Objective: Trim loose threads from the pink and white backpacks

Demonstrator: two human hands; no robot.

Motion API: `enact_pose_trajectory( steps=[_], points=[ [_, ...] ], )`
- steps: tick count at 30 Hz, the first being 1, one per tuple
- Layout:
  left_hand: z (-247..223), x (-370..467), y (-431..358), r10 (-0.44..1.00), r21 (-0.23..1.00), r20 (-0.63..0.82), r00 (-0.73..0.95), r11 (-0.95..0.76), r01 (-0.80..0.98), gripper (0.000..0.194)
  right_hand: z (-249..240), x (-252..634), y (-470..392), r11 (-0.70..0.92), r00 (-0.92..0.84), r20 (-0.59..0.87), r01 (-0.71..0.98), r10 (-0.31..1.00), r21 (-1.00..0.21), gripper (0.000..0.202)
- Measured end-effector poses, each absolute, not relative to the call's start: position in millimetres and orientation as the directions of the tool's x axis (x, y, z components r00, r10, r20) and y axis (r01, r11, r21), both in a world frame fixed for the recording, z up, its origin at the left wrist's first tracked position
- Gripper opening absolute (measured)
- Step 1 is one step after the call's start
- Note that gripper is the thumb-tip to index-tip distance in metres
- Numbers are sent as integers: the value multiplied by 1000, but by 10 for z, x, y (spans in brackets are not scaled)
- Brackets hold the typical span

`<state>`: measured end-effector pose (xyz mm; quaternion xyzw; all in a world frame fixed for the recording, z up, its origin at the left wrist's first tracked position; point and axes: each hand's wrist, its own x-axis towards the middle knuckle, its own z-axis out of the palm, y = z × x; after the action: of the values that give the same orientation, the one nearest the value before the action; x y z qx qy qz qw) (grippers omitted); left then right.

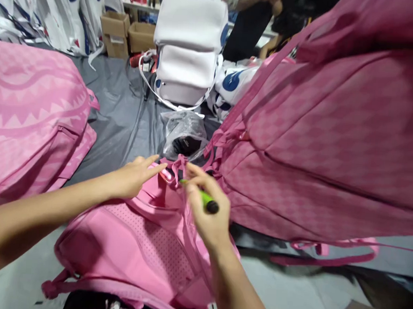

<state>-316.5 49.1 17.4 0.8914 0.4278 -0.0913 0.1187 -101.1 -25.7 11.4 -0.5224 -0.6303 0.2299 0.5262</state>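
Observation:
A pink backpack (144,253) lies in front of me, its perforated back panel facing up. My left hand (133,175) rests at its top end with fingers stretched out, fingertips by the pink straps (179,164) and a small glossy red-and-pink piece (165,174). In my right hand (208,203) is a slim green tool with a black end (208,202), its tip close to those straps; its exact kind is unclear. A clear plastic bag with something black inside (186,139) sits just beyond both hands.
A large pink checkered backpack (333,148) rises close on my right, and another pink backpack (26,120) is at left. White backpacks (190,46) stand on the grey sheet (118,102). Cardboard boxes (116,32) and a person in dark clothing (247,22) are behind.

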Motion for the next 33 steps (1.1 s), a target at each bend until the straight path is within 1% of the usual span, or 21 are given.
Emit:
enact_pose_trajectory(
  steps=[1, 2, 3, 4, 5, 6, 7, 8, 10, 11, 13, 15, 17, 20, 22, 28, 31, 33],
  points=[
    [171, -3158, 497, 748, 137, -266, 608, -595, 792, 93, 108, -914, -79, 328, 166, 442, 458, 881, -826, 17],
    [170, -3151, 499, 751, 143, -269, 602, -587, 797, 93, 75, -842, 130, 277, 196, 436, 536, 878, -797, 24],
    [167, -3146, 495, 753, 151, -271, 600, -582, 799, 94, 18, -799, 354, 201, 164, 386, 637, 908, -744, 32],
    [156, -3147, 482, 754, 162, -266, 601, -580, 799, 93, -51, -785, 576, 114, 102, 293, 763, 951, -636, 35],
    [131, -3157, 463, 754, 174, -254, 606, -581, 795, 93, -123, -793, 781, 81, 4, 182, 885, 983, -458, 33],
    [84, -3181, 445, 752, 187, -231, 618, -589, 786, 93, -190, -815, 964, 65, -12, 141, 921, 990, -384, 25],
    [11, -3222, 438, 753, 196, -198, 627, -597, 778, 93, -247, -842, 1122, 48, -4, 130, 940, 992, -337, 19],
    [-87, -3276, 455, 750, 204, -155, 643, -612, 764, 93, -296, -869, 1262, 31, 7, 128, 957, 992, -288, 19],
    [-338, -3402, 572, 751, 198, -41, 659, -640, 742, 93, -387, -903, 1498, 1, 29, 161, 983, 986, -183, 32],
    [-471, -3457, 657, 734, 199, -5, 679, -664, 720, 90, -436, -909, 1596, -16, 37, 160, 991, 986, -133, 30],
    [-699, -3535, 809, 692, 194, 49, 720, -714, 673, 89, -555, -912, 1737, -41, 47, 152, 998, 987, -43, 20],
    [-845, -3576, 873, 666, 186, 117, 737, -743, 643, 88, -691, -919, 1804, -21, 18, 134, 1000, 991, 21, 20],
    [-905, -3594, 869, 657, 179, 175, 733, -754, 632, 86, -818, -928, 1824, 36, -42, 121, 998, 992, 51, 24],
    [-893, -3595, 845, 644, 166, 196, 739, -765, 623, 81, -935, -913, 1829, 124, -130, 114, 991, 985, 53, 26],
    [-850, -3586, 841, 649, 163, 202, 733, -761, 628, 78, -943, -874, 1831, 147, -152, 122, 988, 981, 51, 27],
    [-738, -3569, 854, 641, 168, 183, 745, -767, 619, 75, -814, -783, 1766, 116, -123, 173, 992, 977, 49, 32],
    [-689, -3553, 876, 650, 160, 159, 743, -760, 630, 76, -785, -808, 1677, 187, -190, 127, 982, 974, 36, 27],
    [-580, -3517, 842, 675, 154, 99, 732, -737, 658, 78, -758, -823, 1610, 215, -215, 85, 977, 973, 11, 20]
  ],
)
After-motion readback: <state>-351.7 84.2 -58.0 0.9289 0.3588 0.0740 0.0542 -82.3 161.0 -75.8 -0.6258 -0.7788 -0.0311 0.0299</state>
